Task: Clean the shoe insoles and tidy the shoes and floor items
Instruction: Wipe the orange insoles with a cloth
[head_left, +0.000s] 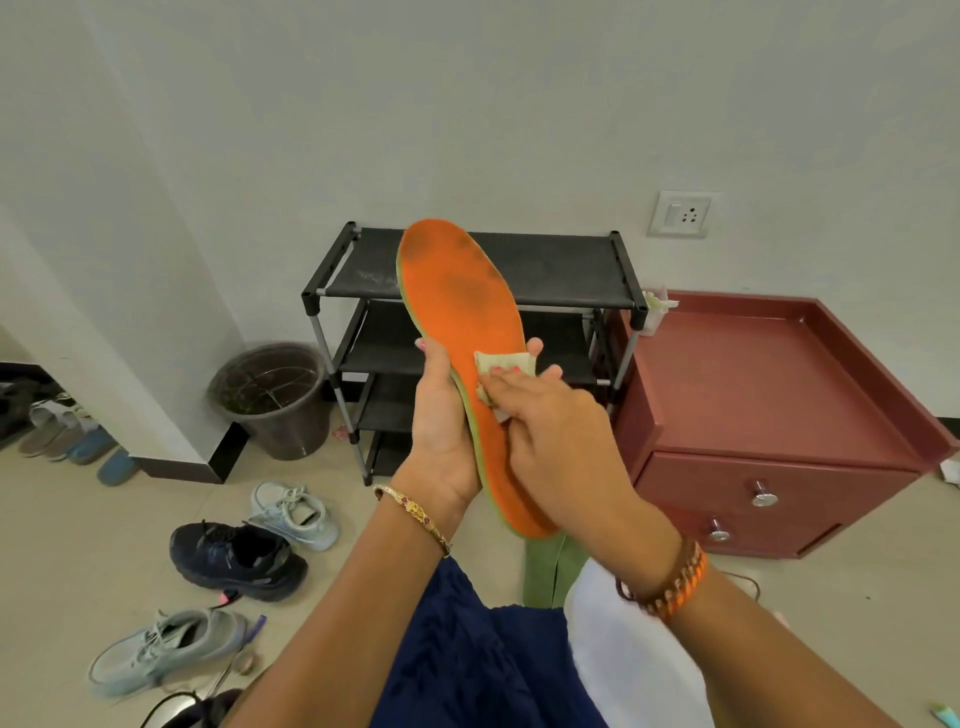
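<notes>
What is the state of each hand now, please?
Left hand: closed, holding the orange insole by its edge.
Right hand: open, straight fingers pressing a pale wipe onto the insole.

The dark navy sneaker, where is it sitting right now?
In the head view the dark navy sneaker sits on the floor at lower left, between two pale grey sneakers, one behind it and one nearer the camera.

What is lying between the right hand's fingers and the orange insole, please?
In the head view, a small pale folded cloth lies between the right hand and the orange insole, which the left hand holds.
</notes>
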